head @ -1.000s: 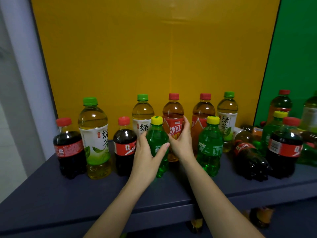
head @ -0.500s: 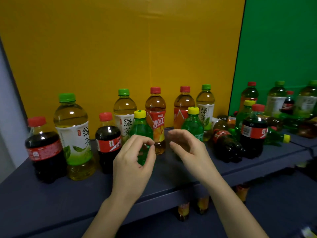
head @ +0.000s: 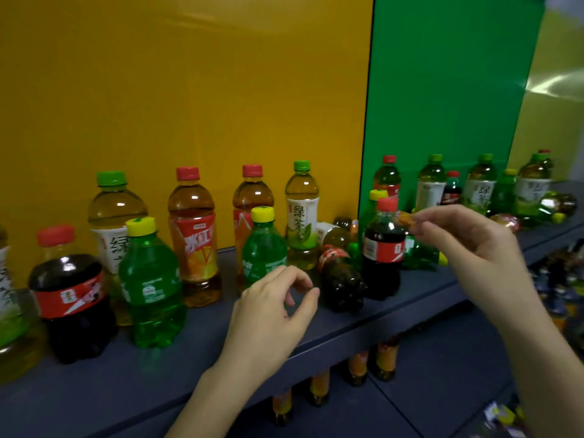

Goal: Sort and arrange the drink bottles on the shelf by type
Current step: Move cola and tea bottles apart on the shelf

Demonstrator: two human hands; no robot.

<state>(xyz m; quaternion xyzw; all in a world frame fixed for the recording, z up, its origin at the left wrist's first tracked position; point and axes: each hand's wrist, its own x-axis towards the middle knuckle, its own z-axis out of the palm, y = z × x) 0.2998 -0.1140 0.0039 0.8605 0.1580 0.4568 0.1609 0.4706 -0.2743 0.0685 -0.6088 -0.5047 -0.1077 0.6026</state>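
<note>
bottles [head: 192,235] upright, mixed colours

On my feed the left hand [head: 271,308] has let go of the yellow-capped green soda bottle [head: 151,286] and pulled back, hanging loosely curled over the shelf [head: 158,374] front. The right hand [head: 471,245] has left the red-labelled tea bottle [head: 192,241] and swung right and up, fingertips [head: 418,224] now just beside the neck of the upright cola bottle [head: 384,248]. I see the view panned right, more bottles coming in there

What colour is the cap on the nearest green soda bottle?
Yellow cap on the green soda bottle, head view.
</note>
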